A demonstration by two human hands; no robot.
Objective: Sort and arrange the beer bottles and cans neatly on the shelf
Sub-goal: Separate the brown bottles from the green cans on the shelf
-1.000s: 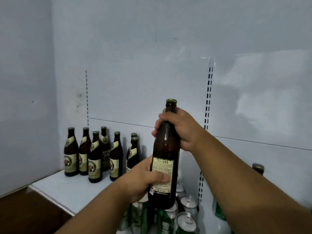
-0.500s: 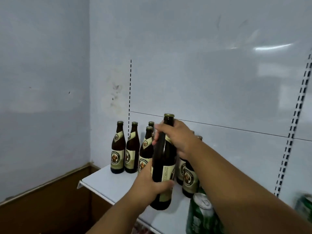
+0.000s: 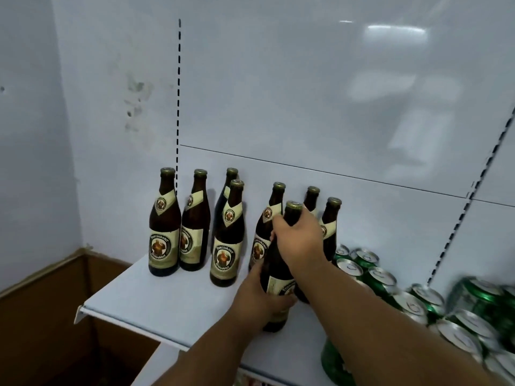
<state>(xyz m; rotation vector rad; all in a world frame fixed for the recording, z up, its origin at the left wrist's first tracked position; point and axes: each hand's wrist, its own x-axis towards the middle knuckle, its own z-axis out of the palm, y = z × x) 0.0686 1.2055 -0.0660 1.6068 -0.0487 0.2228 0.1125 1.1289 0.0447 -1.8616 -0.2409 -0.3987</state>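
Both hands (image 3: 298,240) (image 3: 262,299) clasped, fingers curled.

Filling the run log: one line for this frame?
hands: both on brown bottle | left hand body, right hand neck | shelf, beside green cans

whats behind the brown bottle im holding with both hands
Behind the held brown glass bottle stand three more labelled brown bottles against the white back panel; their lower halves are covered by it and the right hand.

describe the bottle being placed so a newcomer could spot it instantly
On the white shelf, find the cluster of brown bottles left of the green cans. The held bottle is frontmost on the cluster's right. Only it is gripped: right hand at neck, left hand at base.
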